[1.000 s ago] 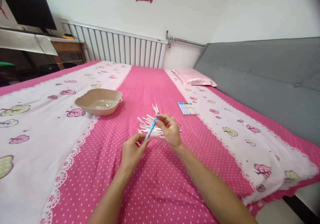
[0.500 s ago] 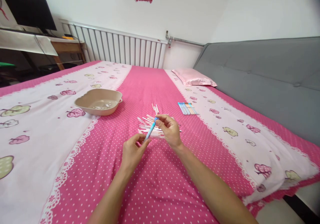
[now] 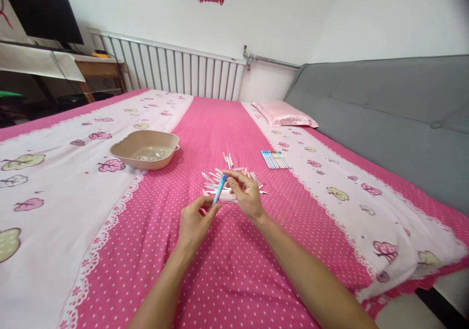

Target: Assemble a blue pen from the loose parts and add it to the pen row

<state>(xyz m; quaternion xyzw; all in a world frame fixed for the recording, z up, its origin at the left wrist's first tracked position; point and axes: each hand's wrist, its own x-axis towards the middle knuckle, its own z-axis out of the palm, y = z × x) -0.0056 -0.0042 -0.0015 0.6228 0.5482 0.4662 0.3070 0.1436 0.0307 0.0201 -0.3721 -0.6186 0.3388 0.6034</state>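
A blue pen [image 3: 219,189] is held at a tilt above the bed, its darker blue cap end [image 3: 223,177] uppermost. My left hand [image 3: 194,221] pinches the lower end between thumb and fingers. With thumb and forefinger, my right hand [image 3: 247,196] grips the pen at the cap end. Just beyond and below both hands lies a loose heap of pinkish clear pen parts and thin white refills [image 3: 209,192], partly hidden by my hands. To the right, a neat row of several pens [image 3: 273,160], mostly blue with some orange, rests side by side.
A beige plastic basin [image 3: 161,162] with small pale pieces inside stands left of the heap. The pink dotted bedspread [image 3: 234,280] lies under everything. Farther back are a pink pillow [image 3: 284,114], a grey headboard [image 3: 384,94] and a white radiator [image 3: 168,65].
My right hand and the pen's cap end have shifted slightly left and down, so the pen stands a little steeper. The left hand has barely moved.
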